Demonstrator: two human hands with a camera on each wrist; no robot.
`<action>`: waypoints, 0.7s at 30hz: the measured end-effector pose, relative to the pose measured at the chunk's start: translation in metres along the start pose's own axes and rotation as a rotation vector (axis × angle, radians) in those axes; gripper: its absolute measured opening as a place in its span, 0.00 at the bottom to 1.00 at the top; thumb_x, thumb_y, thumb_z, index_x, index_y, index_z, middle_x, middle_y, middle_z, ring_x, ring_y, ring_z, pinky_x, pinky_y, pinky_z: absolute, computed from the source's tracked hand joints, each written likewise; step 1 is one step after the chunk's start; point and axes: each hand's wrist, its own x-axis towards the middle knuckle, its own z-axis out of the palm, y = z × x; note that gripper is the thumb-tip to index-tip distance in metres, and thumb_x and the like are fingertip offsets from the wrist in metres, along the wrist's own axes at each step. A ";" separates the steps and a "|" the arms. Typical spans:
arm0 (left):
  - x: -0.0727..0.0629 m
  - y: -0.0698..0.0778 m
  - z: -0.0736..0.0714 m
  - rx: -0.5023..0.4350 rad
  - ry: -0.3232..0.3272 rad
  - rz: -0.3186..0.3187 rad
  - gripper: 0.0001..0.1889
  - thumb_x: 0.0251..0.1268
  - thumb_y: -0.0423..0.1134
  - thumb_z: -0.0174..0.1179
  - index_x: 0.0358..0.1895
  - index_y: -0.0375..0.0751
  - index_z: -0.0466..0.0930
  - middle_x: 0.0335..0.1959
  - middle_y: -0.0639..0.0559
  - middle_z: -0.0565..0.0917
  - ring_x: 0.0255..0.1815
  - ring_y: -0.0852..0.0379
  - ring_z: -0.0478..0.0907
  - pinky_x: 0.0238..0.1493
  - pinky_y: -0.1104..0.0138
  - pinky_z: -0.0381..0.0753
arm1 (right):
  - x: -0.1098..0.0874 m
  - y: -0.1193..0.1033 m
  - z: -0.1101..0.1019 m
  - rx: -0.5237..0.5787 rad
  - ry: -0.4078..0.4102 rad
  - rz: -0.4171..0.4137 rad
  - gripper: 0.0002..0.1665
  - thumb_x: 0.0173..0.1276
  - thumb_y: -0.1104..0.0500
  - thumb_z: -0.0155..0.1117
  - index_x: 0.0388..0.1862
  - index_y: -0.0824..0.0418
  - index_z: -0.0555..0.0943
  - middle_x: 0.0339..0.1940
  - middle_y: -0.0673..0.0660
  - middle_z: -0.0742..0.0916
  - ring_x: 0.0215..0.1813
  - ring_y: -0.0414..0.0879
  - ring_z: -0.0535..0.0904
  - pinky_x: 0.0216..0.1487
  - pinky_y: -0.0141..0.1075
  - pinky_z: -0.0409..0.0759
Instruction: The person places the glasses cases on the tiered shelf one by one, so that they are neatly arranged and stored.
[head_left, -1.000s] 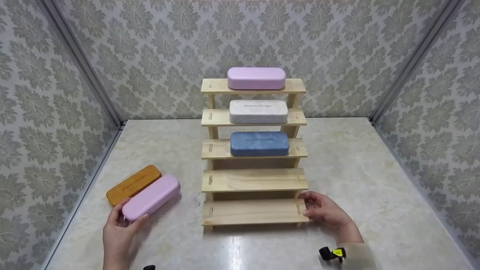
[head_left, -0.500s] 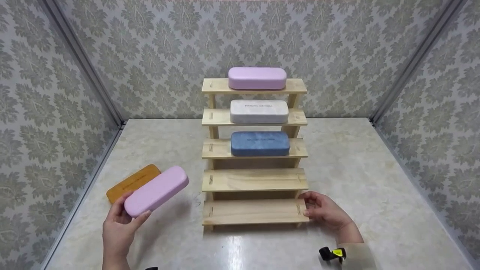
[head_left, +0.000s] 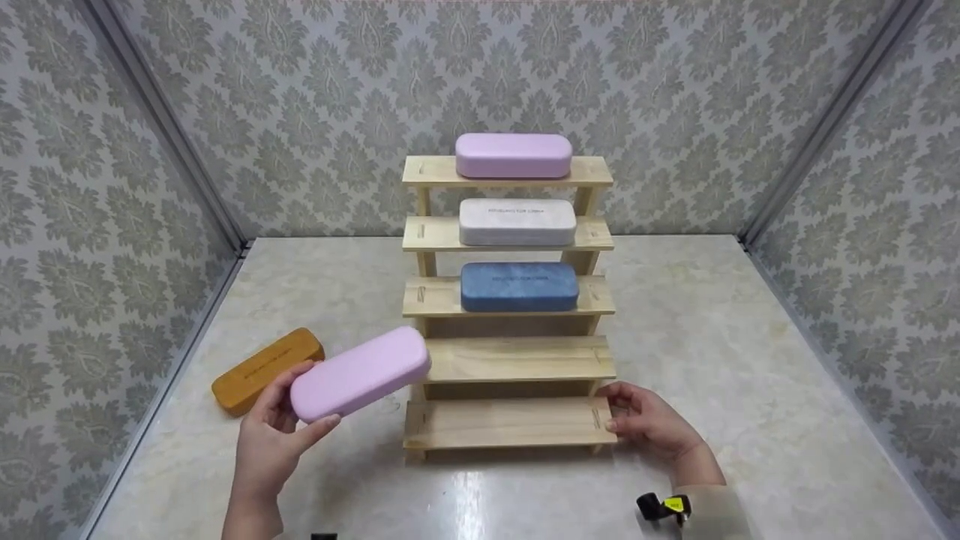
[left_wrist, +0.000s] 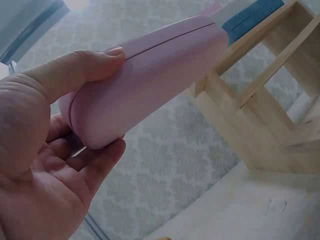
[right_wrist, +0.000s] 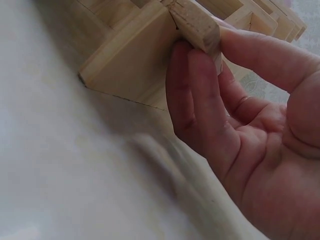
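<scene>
My left hand (head_left: 274, 442) grips a pink glasses case (head_left: 360, 373) by its near end, thumb on one side and fingers on the other. The case is up off the table, tilted, its far end by the left edge of a stepped wooden rack (head_left: 510, 426). In the left wrist view the seam of the pink case (left_wrist: 160, 75) shows under the thumb. At the rack's lower right, my right hand (head_left: 656, 424) pinches the end of the lowest shelf. The right wrist view shows the thumb above that shelf end (right_wrist: 197, 25) and curled fingers beneath.
An orange-brown case (head_left: 266, 371) lies on the table left of the rack. On the upper shelves sit another pink case (head_left: 514, 156), a white case (head_left: 517, 223) and a blue case (head_left: 519, 286). Patterned walls (head_left: 495, 82) enclose the table at the back and sides.
My left hand has lifted the pink case off the table from beside the orange-brown one and carried it right, toward the rack. The right hand has stayed on the shelf end.
</scene>
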 end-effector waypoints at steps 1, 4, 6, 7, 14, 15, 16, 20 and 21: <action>0.000 0.002 0.003 0.007 -0.018 0.012 0.42 0.45 0.20 0.77 0.70 0.37 0.73 0.63 0.58 0.80 0.60 0.67 0.78 0.62 0.83 0.76 | 0.000 0.000 0.000 -0.001 0.002 -0.001 0.30 0.64 0.72 0.67 0.63 0.71 0.67 0.57 0.53 0.83 0.59 0.43 0.82 0.57 0.35 0.86; 0.001 0.005 0.014 0.015 -0.067 0.042 0.42 0.44 0.20 0.78 0.69 0.36 0.74 0.63 0.56 0.80 0.60 0.66 0.78 0.63 0.81 0.76 | 0.000 0.000 0.000 -0.005 0.006 0.001 0.30 0.64 0.72 0.67 0.63 0.72 0.67 0.57 0.53 0.83 0.58 0.42 0.83 0.56 0.35 0.86; 0.003 0.006 0.022 0.024 -0.101 0.052 0.42 0.44 0.21 0.78 0.69 0.37 0.75 0.62 0.58 0.81 0.60 0.65 0.78 0.63 0.81 0.76 | 0.000 0.000 0.000 -0.010 0.007 0.003 0.31 0.64 0.72 0.67 0.63 0.72 0.67 0.57 0.53 0.83 0.58 0.43 0.83 0.56 0.34 0.86; 0.004 0.006 0.026 0.029 -0.121 0.059 0.41 0.45 0.22 0.78 0.69 0.38 0.75 0.62 0.58 0.81 0.61 0.65 0.78 0.63 0.80 0.77 | 0.000 0.000 0.000 -0.012 0.007 0.005 0.31 0.64 0.72 0.67 0.63 0.72 0.67 0.57 0.53 0.83 0.57 0.43 0.83 0.55 0.34 0.86; 0.012 0.004 0.059 0.009 -0.258 0.172 0.39 0.42 0.21 0.79 0.65 0.35 0.77 0.61 0.47 0.82 0.58 0.61 0.80 0.62 0.77 0.80 | 0.000 0.000 0.000 -0.003 0.000 0.012 0.31 0.64 0.72 0.67 0.64 0.72 0.67 0.56 0.54 0.84 0.54 0.44 0.84 0.52 0.34 0.88; 0.014 0.003 0.064 0.001 -0.280 0.184 0.39 0.42 0.21 0.79 0.65 0.35 0.77 0.62 0.44 0.82 0.58 0.61 0.81 0.62 0.76 0.80 | 0.000 0.000 0.000 0.000 0.002 0.013 0.31 0.64 0.72 0.67 0.64 0.72 0.67 0.56 0.54 0.84 0.55 0.44 0.84 0.52 0.34 0.88; 0.015 0.003 0.069 -0.005 -0.301 0.190 0.39 0.43 0.21 0.79 0.65 0.34 0.77 0.62 0.43 0.82 0.58 0.60 0.80 0.62 0.76 0.80 | 0.000 0.000 0.001 0.004 0.004 0.013 0.31 0.64 0.73 0.67 0.64 0.72 0.67 0.56 0.53 0.84 0.55 0.44 0.84 0.52 0.34 0.87; 0.020 0.002 0.087 -0.018 -0.369 0.199 0.39 0.43 0.23 0.80 0.65 0.33 0.77 0.63 0.39 0.81 0.58 0.60 0.80 0.61 0.76 0.80 | 0.000 0.000 0.001 0.028 0.001 0.009 0.30 0.64 0.73 0.66 0.63 0.70 0.67 0.58 0.52 0.83 0.60 0.41 0.82 0.57 0.34 0.86; 0.021 0.003 0.091 -0.020 -0.382 0.196 0.39 0.43 0.23 0.80 0.66 0.33 0.77 0.63 0.39 0.81 0.58 0.60 0.80 0.61 0.76 0.80 | 0.000 0.001 0.002 0.035 0.000 0.009 0.30 0.64 0.73 0.66 0.63 0.69 0.67 0.58 0.52 0.83 0.60 0.41 0.82 0.58 0.34 0.85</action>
